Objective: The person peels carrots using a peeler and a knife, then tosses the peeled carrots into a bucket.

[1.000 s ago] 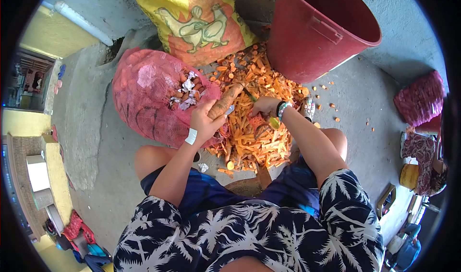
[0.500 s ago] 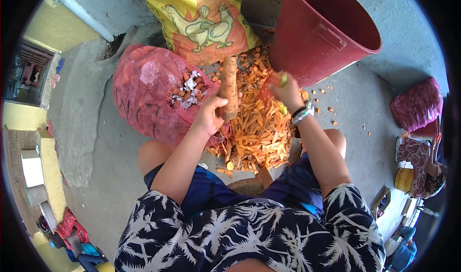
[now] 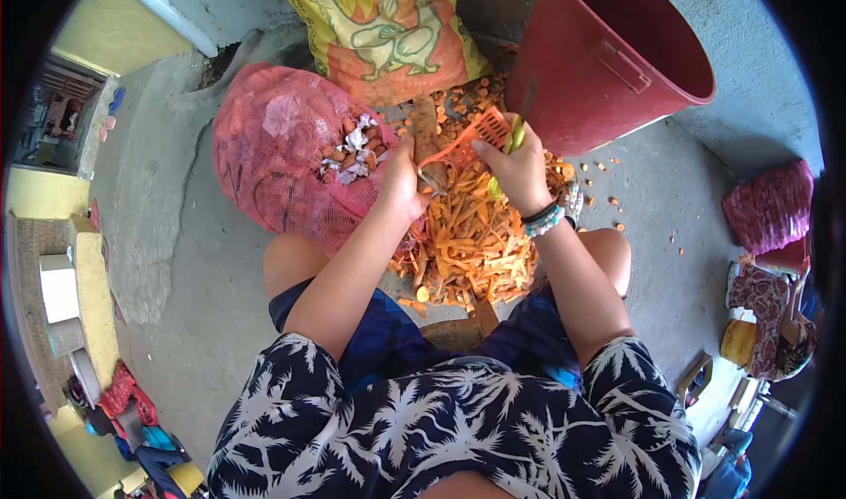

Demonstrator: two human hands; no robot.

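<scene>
My left hand (image 3: 403,182) is wrapped around the lower part of a large unpeeled carrot (image 3: 425,125), which points away from me. In my right hand (image 3: 522,169) is an orange slotted plastic peeler (image 3: 480,140) with yellow-green parts showing by the fingers. Its far end reaches over to the carrot near my left fingers; whether it touches is hard to tell. Beneath both hands lies a heap of orange carrot peelings and strips (image 3: 480,243).
Left of the heap, a pink mesh sack (image 3: 273,155) holds carrots and torn paper. Behind stand a yellow-orange sack (image 3: 388,41) with printed chickens and a tall red bin (image 3: 564,76). Carrot bits dot the grey floor (image 3: 652,199). A purple bundle (image 3: 769,201) lies far right.
My right hand has brought the peeler left and across to the carrot. My left hand has shifted slightly right, still holding the carrot. The view has moved a little.
</scene>
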